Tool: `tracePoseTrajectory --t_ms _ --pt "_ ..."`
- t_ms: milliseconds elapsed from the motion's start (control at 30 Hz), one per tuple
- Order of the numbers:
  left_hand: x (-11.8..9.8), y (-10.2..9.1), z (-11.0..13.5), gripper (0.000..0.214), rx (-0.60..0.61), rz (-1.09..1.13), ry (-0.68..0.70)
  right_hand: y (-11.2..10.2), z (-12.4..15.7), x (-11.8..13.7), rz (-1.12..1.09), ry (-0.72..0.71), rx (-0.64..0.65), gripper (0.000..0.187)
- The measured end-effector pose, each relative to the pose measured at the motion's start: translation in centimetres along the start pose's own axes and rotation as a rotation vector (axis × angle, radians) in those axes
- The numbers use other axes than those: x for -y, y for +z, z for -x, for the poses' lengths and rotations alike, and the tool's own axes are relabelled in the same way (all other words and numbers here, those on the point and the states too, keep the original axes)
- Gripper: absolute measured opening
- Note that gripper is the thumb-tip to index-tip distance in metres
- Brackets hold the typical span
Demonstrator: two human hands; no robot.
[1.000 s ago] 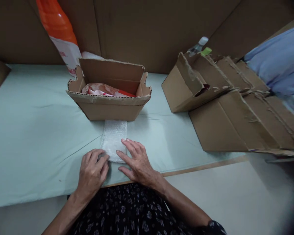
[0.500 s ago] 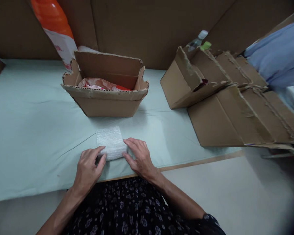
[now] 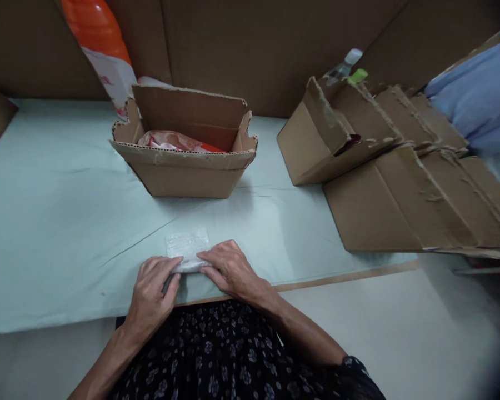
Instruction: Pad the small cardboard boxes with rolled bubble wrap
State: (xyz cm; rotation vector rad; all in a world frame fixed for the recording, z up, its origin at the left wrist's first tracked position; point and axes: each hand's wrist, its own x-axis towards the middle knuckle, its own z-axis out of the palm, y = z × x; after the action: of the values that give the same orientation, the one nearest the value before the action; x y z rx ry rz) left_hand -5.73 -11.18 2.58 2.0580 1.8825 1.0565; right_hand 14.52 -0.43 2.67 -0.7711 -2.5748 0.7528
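The bubble wrap (image 3: 187, 244) is pinched by both hands (image 3: 154, 289) (image 3: 229, 269), apparently folded; even pressure should be kept against the table (image 3: 58, 222).

Pale green sheet over the tabletop (image 3: 58, 205), creased, with a bare wooden edge showing along the near side. Behind, brown cardboard panels (image 3: 270, 50) standing as a wall. Below the near edge, pale plain floor (image 3: 400, 328). Dim, even light, soft shadows.

- Bubble wrap (image 3: 187, 244): translucent white.
- Table cover (image 3: 58, 211): pale mint green.
- Open box (image 3: 183, 166): brown cardboard, red-and-white packet inside.
- Bottle (image 3: 102, 41): orange, white label.
- Dress (image 3: 229, 355): black, small pale flowers.
- Cloth (image 3: 477, 94): light blue.
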Motion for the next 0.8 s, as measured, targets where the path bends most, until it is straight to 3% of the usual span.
tracePoseTrajectory --t_ms 133,300,433,567,633,733,800 --pt "1.0 0.8 -1.0 0.022 -0.077 -0.105 -0.096 -0.7 0.1 0.4 0.112 0.065 -0.128 0.032" --pt "2.1 1.3 -2.2 0.028 -0.082 -0.225 -0.157 -0.2 -1.3 0.1 0.227 -0.103 0.016 0.031" --pt "1.2 0.4 -1.2 0.044 -0.085 0.035 -0.459 1.0 -3.0 -0.6 0.200 -0.021 -0.012 0.025" --pt "-0.1 -0.4 -0.4 0.075 -0.153 0.466 -0.808 1.4 -3.6 -0.1 -0.032 0.070 -0.072 0.025" --pt "-0.5 -0.6 -0.7 0.085 -0.173 0.628 -0.880 1.1 -3.4 0.5 -0.144 0.066 -0.033 0.024" --pt "-1.0 -0.6 -1.5 0.083 -0.145 0.707 -0.921 -0.2 -2.9 1.0 -0.249 0.050 0.075 0.023" --pt "-1.4 -0.3 -1.8 0.077 -0.110 0.699 -0.892 -1.2 -2.5 0.9 -0.337 0.078 0.112 0.037"
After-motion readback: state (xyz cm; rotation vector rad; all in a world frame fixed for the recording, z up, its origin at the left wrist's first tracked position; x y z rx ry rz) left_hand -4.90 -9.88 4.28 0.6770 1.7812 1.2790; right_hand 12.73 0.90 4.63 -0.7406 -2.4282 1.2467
